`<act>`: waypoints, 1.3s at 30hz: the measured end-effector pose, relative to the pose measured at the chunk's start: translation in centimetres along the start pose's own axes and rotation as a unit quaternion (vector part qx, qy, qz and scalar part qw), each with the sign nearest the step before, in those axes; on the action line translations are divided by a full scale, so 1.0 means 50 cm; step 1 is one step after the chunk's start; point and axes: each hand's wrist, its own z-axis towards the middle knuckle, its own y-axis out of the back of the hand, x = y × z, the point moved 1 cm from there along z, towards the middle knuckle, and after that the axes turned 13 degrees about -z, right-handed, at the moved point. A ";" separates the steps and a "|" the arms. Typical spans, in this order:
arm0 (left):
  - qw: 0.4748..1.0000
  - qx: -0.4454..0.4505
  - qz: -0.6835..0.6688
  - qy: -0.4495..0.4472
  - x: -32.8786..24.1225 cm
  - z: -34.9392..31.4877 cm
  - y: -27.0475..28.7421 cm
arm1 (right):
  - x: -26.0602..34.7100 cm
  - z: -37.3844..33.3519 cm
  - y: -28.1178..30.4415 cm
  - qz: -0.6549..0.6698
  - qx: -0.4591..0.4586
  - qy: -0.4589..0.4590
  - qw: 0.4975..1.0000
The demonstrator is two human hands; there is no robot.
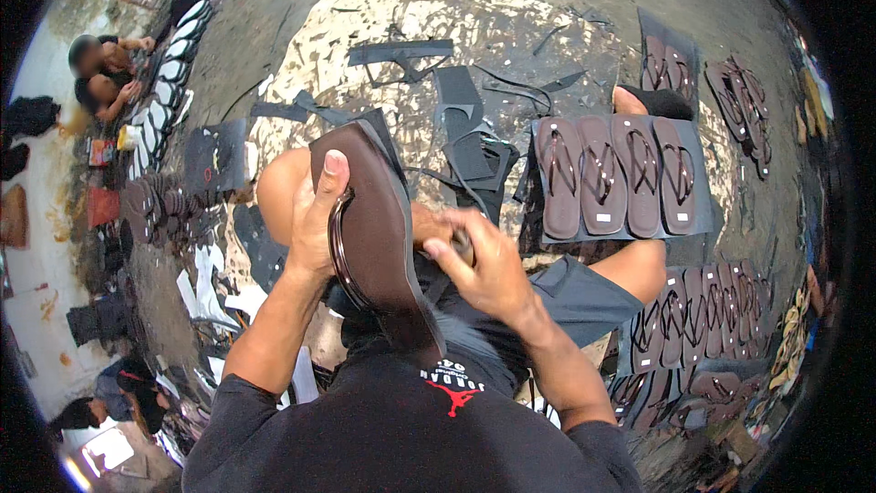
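brown sandal [379, 228] in left hand [315, 239]

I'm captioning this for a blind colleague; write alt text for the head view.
A person's left hand holds up a brown sandal while the right hand, beside it, grips an object too blurred to identify. At right, four brown sandals lie on a dark sheet.

Right here I'm looking at a black T-shirt [383, 443] with short sleeves [239, 413], and there's a bright red figure [453, 393] printed on it, white lettering [447, 371] alongside! Below come dark grey shorts [579, 298].
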 end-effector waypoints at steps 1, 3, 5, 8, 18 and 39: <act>1.000 -0.019 0.001 0.008 0.011 -0.002 0.006 | -0.037 -0.051 -0.029 -0.040 0.002 0.000 0.999; 1.000 -0.025 -0.008 0.013 0.012 -0.016 -0.001 | -0.063 -0.107 -0.053 -0.072 -0.010 0.011 0.997; 0.999 -0.025 -0.005 0.023 0.025 -0.029 0.006 | -0.077 -0.109 -0.067 -0.071 -0.006 0.004 0.997; 0.999 -0.029 0.017 -0.020 0.041 -0.041 0.008 | -0.067 -0.047 -0.074 -0.084 -0.032 0.016 0.996; 0.999 0.025 0.021 -0.039 0.028 -0.052 0.025 | 0.043 0.126 0.002 -0.136 0.042 0.089 0.986; 0.943 0.187 0.244 0.126 0.015 -0.067 0.017 | -0.027 0.015 0.175 -0.206 0.266 0.093 0.937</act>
